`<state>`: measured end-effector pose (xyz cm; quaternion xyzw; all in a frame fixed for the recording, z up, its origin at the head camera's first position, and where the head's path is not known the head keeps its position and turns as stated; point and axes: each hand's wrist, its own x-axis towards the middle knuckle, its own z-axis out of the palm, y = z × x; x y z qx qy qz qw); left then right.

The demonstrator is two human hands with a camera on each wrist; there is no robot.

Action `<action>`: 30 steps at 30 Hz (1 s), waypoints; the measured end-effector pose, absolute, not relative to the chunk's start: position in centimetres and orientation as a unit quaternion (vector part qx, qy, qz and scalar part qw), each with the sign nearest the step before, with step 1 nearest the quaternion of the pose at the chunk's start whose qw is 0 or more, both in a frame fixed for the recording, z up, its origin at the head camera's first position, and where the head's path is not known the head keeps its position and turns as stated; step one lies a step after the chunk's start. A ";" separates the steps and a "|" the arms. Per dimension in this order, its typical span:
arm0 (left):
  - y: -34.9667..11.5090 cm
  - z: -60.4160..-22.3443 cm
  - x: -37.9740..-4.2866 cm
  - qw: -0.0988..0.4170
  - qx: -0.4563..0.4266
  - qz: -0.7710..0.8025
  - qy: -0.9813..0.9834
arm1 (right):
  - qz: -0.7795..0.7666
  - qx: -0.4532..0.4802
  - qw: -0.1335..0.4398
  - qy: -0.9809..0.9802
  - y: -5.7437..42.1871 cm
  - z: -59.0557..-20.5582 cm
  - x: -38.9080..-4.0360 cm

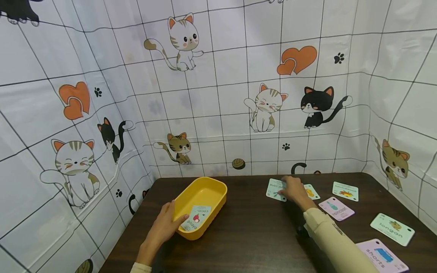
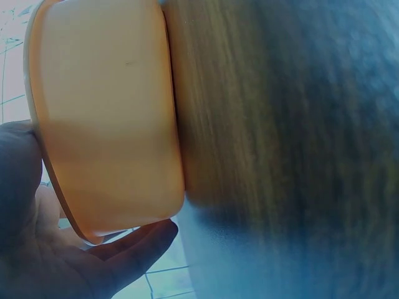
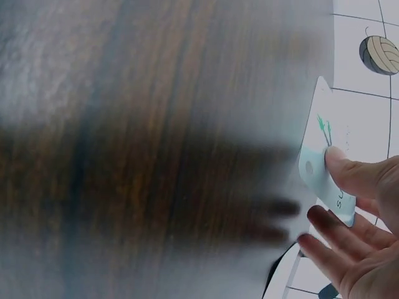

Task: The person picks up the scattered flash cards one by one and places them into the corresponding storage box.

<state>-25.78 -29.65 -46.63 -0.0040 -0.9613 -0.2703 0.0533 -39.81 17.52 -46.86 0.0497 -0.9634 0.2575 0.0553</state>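
Note:
On the left of the table, my left hand (image 1: 166,223) grips the yellow plastic tray (image 1: 206,186) by its near left side, thumb over the rim and fingers outside. The left wrist view shows the tray's side wall (image 2: 103,93) with fingers round its end. Inside the tray lie light green picture cards (image 1: 197,219); "pitaya" reads on the top one. Toward the back right, my right hand (image 1: 295,190) pinches a light green sugar cane card (image 1: 274,188). In the right wrist view the thumb presses on the card's face (image 3: 319,128), with fingers behind it and the card tilted up.
Right of the right hand lie a partly covered green card (image 1: 311,192), another green fruit card (image 1: 345,191), a pink raincoat card (image 1: 336,208), a green longan card (image 1: 392,229) and a pink shorts card (image 1: 382,256). A cat-printed sheet (image 1: 232,98) hangs round the table's back and sides.

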 end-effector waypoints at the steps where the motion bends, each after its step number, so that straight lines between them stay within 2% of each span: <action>1: -29.7 -46.6 -25.8 0.054 -0.005 -0.269 -0.961 | 0.260 0.052 0.058 -0.963 17.5 -46.9 -39.8; 12: -29.6 -46.6 -25.9 0.051 -0.002 -0.272 -0.961 | 0.289 0.066 0.095 -0.950 16.9 -46.6 -39.7; 30: -29.7 -47.0 -25.9 0.054 -0.002 -0.269 -0.961 | 0.320 0.090 0.112 -0.936 16.0 -45.5 -39.7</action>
